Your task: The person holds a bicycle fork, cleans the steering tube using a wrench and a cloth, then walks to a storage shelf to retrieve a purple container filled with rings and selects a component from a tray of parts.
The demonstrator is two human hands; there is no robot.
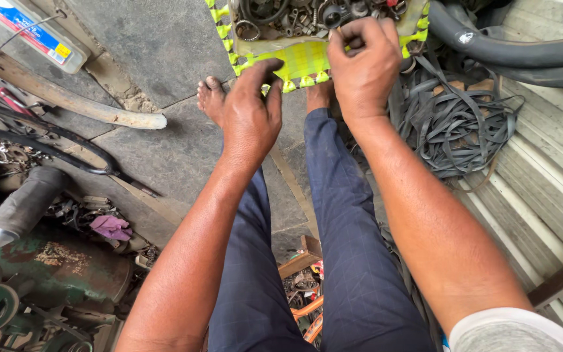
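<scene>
Repair workshop: rubber tubes (pixel 509 49), scrap parts (pixel 294 16)

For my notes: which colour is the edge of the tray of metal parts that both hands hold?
Bright yellow-green, on the tray, seen in the head view.

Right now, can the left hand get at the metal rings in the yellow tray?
Probably yes. The left hand already touches the tray edge, and the rings lie open just beyond, nothing covering them.

grey stone floor (pixel 158 45) under rubber strips (pixel 454 120), bare foot (pixel 211 98)
</scene>
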